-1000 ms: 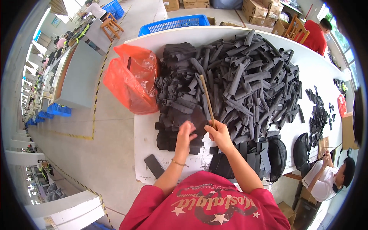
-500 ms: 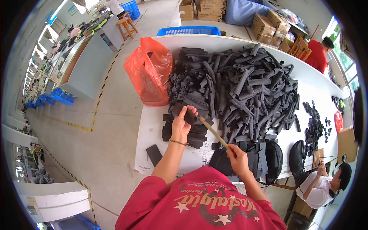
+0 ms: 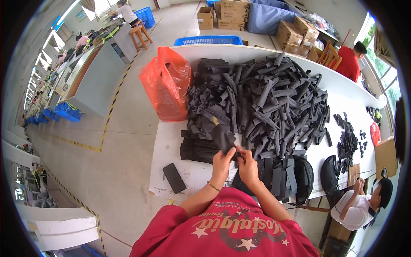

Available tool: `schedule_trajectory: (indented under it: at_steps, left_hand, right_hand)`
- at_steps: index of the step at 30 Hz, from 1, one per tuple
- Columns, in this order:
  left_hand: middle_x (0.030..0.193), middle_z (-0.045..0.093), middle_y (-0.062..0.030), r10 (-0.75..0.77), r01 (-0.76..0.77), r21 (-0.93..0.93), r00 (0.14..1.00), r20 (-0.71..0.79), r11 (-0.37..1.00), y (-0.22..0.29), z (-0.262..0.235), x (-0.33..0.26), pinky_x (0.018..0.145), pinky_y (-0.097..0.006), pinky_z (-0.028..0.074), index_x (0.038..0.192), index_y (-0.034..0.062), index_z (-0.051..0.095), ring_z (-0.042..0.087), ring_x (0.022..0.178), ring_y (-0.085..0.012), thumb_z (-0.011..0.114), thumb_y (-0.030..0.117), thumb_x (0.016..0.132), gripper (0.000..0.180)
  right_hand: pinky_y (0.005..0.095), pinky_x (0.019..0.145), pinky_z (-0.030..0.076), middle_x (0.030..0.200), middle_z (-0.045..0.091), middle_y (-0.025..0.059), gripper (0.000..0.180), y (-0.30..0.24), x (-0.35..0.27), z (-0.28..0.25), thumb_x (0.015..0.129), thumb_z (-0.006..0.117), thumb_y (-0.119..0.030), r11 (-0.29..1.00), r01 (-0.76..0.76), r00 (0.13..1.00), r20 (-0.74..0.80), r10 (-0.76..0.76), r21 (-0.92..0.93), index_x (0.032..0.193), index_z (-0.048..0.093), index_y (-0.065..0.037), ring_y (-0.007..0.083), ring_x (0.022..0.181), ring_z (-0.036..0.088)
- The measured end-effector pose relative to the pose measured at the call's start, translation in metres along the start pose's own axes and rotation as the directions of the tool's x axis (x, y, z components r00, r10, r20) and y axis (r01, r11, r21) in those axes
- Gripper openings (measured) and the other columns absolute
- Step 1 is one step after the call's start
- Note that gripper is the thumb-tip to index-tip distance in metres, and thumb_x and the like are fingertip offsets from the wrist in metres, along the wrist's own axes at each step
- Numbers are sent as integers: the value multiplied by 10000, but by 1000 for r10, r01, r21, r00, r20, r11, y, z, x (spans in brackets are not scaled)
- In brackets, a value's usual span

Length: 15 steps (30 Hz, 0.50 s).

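Note:
Both my hands meet close to my body above the near edge of the white table. My left hand (image 3: 222,165) grips the lower end of a dark fabric piece (image 3: 224,138). Pressed close beside it, my right hand (image 3: 248,167) pinches the same end. The fabric covers a flat wooden stick (image 3: 215,120), whose pale tip pokes out at the far end; the rest of the stick is hidden. Beneath and left lies a stack of flat black fabric strips (image 3: 197,147). Farther off are a heap of short black pieces (image 3: 209,94) and a larger heap of rolled black tubes (image 3: 284,98).
A red plastic bag (image 3: 167,85) stands at the table's far left corner. A black phone (image 3: 174,178) lies near the left edge. To the right are a black bag (image 3: 305,180), small black scraps (image 3: 347,143) and a seated person in white (image 3: 355,210). A raised white board (image 3: 342,83) edges the far side.
My hands have come together nearer my body. The stick, bare in my right hand before, is now inside the fabric piece with its tip showing. My view has shifted slightly.

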<state>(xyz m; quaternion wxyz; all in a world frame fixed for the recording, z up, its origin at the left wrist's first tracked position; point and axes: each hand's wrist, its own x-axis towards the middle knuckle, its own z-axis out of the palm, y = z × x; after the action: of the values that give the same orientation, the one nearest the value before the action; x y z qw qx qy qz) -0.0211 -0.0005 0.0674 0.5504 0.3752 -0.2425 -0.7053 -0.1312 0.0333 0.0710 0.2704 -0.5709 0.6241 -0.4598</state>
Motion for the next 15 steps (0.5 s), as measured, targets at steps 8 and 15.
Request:
schedule_trajectory:
  at_steps: [8,15]
  left_hand:
    - [859,669,-117,-62,-6,-348,981,-184,938,12,0,22,700,-385,556,1042,8,617,652,711,-229,668,167,887,228]
    - [706,630,-76,24,-77,-126,926,-377,989,32,-16,44,430,-241,417,896,3,643,537,479,-127,687,159,869,164]
  right_hand:
    - [453,592,472,760,621,223,205,-4,-15,21,886,558,-38,997,-72,991,115,74,-30,1079,499,-6,411,691,625]
    - [427,519,454,670,588,232,138,9,-65,1,915,555,-111,980,-112,949,275,155,-166,846,539,7,409,602,599]
